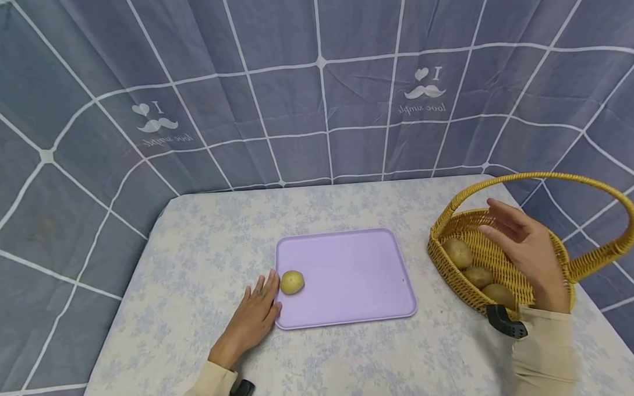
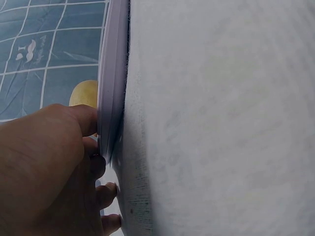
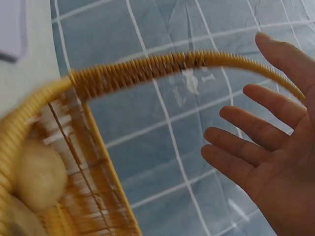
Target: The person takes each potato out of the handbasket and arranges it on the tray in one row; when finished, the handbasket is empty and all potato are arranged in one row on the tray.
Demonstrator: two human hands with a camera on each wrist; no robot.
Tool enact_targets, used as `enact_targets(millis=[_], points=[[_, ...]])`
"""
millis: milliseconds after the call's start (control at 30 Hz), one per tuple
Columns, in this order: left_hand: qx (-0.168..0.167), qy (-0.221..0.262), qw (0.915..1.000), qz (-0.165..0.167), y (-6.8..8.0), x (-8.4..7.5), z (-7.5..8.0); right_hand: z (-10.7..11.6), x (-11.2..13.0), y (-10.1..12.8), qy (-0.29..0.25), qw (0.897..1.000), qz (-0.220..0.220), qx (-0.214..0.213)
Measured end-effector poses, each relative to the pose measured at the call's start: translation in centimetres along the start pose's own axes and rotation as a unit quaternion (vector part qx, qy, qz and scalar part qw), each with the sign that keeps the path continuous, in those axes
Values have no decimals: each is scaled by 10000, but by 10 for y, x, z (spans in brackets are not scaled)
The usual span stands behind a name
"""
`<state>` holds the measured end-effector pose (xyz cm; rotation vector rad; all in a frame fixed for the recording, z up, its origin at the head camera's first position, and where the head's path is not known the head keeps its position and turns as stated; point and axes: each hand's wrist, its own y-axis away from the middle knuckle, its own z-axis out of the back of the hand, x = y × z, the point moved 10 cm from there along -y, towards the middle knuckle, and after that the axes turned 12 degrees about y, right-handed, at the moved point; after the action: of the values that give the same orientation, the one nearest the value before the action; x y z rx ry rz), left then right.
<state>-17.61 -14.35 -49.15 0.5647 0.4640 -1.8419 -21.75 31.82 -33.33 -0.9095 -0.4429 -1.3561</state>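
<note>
bracing my flat left hand [image 1: 255, 316] on the lavender tray [image 1: 352, 301] edge to steady it, potato [image 1: 292, 281] at its 9 o'clock, right hand [image 1: 528, 252] spread empty over the basket [image 1: 602, 252] at 3 o'clock.

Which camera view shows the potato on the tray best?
The head view: the potato lies whole on the tray. The left wrist view shows only its top above the tray edge. The right wrist view does not show it.

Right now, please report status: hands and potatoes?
Left hand open, at tray edge beside one potato. Right hand open over basket. Nothing between.
</note>
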Motion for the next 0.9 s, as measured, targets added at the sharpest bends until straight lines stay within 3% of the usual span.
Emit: enact_targets(millis=[267, 900], points=[[-1, -31, 10000, -2, 1, 0, 1, 16, -21, -20, 229, 9994, -261, -26], [7, -33, 10000, -9, 0, 2, -2, -32, -70, -32, 1215, 9868, -569, 910]])
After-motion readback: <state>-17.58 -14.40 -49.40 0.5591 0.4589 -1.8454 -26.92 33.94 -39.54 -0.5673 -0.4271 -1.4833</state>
